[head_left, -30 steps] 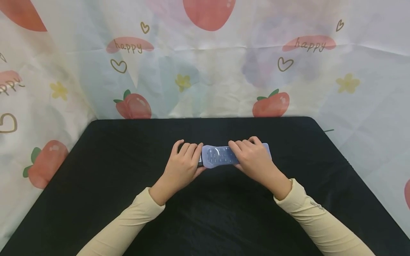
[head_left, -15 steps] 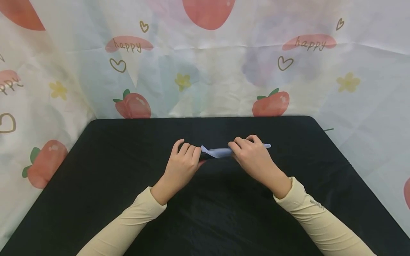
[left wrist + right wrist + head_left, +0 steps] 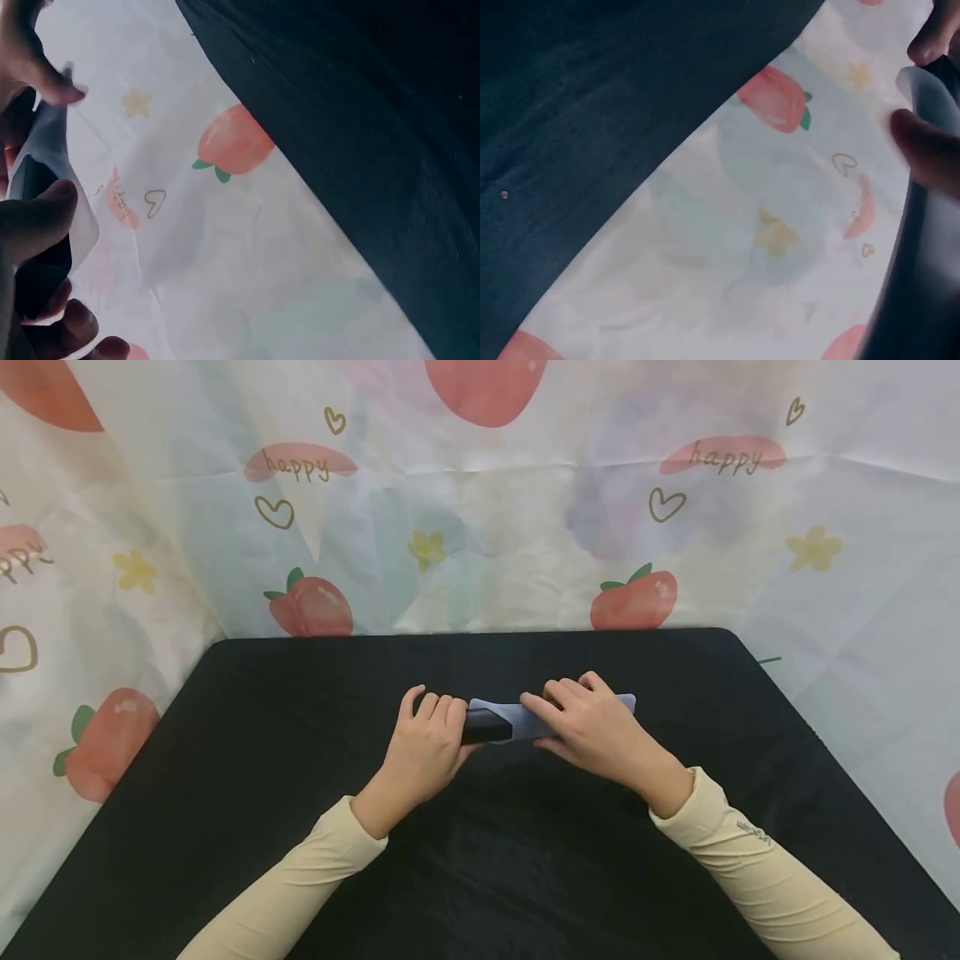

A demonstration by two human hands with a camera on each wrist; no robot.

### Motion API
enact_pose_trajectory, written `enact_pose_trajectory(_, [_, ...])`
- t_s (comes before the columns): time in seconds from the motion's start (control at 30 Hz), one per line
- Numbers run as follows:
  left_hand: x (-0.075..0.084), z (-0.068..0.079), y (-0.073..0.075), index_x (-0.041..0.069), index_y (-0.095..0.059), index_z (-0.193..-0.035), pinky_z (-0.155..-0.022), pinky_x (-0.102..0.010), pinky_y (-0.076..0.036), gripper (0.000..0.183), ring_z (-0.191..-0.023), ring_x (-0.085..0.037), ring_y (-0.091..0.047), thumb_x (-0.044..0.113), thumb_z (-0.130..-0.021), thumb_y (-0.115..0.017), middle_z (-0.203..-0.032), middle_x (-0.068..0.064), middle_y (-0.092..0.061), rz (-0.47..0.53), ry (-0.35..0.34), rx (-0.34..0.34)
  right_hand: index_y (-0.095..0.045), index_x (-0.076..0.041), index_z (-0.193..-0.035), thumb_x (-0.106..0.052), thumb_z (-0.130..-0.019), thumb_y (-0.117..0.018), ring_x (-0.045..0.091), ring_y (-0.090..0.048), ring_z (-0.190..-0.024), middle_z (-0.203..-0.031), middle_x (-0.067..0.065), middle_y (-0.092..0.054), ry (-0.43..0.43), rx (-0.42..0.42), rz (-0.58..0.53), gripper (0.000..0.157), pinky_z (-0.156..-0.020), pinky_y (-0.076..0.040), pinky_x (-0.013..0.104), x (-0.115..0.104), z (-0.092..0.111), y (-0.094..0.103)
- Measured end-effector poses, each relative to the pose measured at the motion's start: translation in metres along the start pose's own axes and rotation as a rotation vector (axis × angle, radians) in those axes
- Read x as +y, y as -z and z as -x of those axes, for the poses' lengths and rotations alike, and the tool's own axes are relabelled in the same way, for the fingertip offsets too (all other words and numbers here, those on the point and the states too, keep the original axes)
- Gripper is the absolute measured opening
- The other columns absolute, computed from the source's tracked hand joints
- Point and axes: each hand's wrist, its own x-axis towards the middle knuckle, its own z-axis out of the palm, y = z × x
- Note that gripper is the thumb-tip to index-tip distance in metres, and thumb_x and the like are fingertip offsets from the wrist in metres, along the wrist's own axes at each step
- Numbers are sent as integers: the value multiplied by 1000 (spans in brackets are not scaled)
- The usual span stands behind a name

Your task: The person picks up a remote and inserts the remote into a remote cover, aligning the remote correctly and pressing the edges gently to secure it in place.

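Note:
A black remote control [image 3: 487, 725] in a translucent bluish silicone cover [image 3: 527, 725] is held level between both hands above the table, its plain back facing up. My left hand [image 3: 422, 745] grips the left end, where the black body shows bare of the cover. Around the covered right part curl the fingers and thumb of my right hand [image 3: 600, 731], with the cover's far end sticking out past them. In the left wrist view the cover [image 3: 84, 225] lies loose around the black body. The right wrist view has the cover's lip [image 3: 930, 97] near the right thumb. The keypad side is hidden.
A black cloth-covered table [image 3: 480, 877] spreads beneath the hands. Behind it and at the sides hangs a pale curtain [image 3: 510, 543] printed with strawberries, flowers and hearts.
The remote control has been turned over, from keypad side up through edge-on to its back. The right hand's index finger and thumb have shifted slightly left along the cover.

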Motion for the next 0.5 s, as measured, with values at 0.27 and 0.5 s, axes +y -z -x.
enact_pose_trajectory(0.27, [-3,-3,3,4,-56,-108,-95,-47,-42,59,-84,-22,-60,47,-73,-76,-90,-8,-63,-29,-75,-25,-62,-8,-113,-32,-64,-79,19,-60,-72,-82,5,-62,10,12,-71,57,-66,-41,37,6,1,1])
enact_pose_trajectory(0.5, [-3,-1,6,4,-55,-102,-95,-47,-42,57,-83,-23,-59,53,-76,-70,-85,-7,-63,9,-115,-98,-63,-9,-116,-34,-62,-78,19,-57,-72,-81,4,-61,24,-4,-68,61,-68,-42,38,12,2,-3])
